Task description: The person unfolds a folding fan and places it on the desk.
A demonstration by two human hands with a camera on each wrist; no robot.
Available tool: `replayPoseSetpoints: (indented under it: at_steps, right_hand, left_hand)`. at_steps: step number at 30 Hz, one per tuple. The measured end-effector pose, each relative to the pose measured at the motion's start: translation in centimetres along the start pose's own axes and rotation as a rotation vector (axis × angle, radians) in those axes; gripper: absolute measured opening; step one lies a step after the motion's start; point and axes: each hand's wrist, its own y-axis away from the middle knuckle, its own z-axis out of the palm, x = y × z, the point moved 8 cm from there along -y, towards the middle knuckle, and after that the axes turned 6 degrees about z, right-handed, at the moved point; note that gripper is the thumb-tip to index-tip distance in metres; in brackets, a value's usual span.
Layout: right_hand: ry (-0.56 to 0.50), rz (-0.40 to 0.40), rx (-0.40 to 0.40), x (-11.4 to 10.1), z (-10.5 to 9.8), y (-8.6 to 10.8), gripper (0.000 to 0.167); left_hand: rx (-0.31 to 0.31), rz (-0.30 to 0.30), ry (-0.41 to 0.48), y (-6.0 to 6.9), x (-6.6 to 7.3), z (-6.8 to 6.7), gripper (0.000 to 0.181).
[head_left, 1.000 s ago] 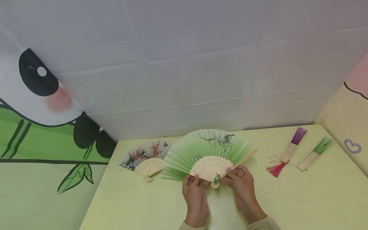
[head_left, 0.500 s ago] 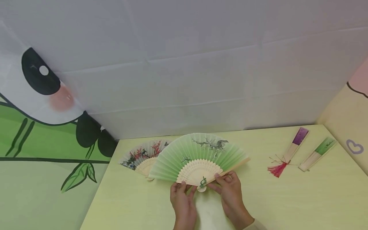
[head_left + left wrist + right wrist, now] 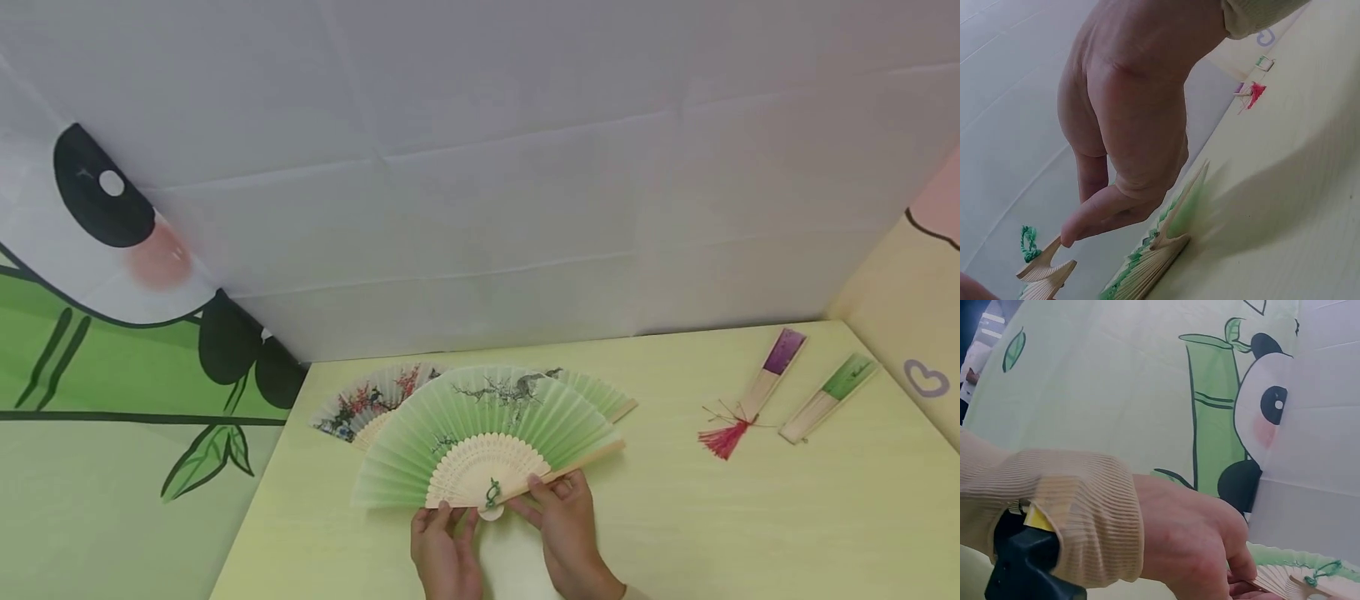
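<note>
Green-and-white pleated folding fan with pale openwork ribs (image 3: 487,446) was spread above the pale yellow tabletop (image 3: 750,525), overlapping a second open green fan (image 3: 592,388) behind; the left hand (image 3: 446,548) pinched the front fan's left edge, the right hand (image 3: 567,523) its right wooden guard stick.

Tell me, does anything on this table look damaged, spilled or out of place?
Nothing looks spilled or plainly damaged. The only slightly untidy spot is the red tassel by the folded purple fan, with thin strands poking out at different angles. The green fan held by the left hand and right hand looks evenly spread.
</note>
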Motion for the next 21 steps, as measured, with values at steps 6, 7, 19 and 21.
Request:
replayPoseSetpoints:
  at_steps: [6, 7, 19, 21]
  right_hand:
    - [-0.012, 0.011, -0.008, 1.0, 0.9, 0.3, 0.049]
    - [-0.013, 0.008, -0.010, 1.2, 1.1, 0.3, 0.048]
    - [0.008, 0.056, -0.021, 4.7, 2.5, 1.0, 0.054]
    - [0.023, 0.072, -0.018, 5.3, 2.6, 1.1, 0.056]
  left_hand:
    - [0.041, 0.001, -0.001, -0.2, 0.4, -1.3, 0.007]
    - [0.044, 0.001, -0.005, -0.3, 0.5, -1.5, 0.008]
    - [0.191, 0.018, -0.057, -1.5, 2.0, -5.3, 0.009]
    - [0.228, 0.022, -0.053, -1.6, 2.0, -6.1, 0.008]
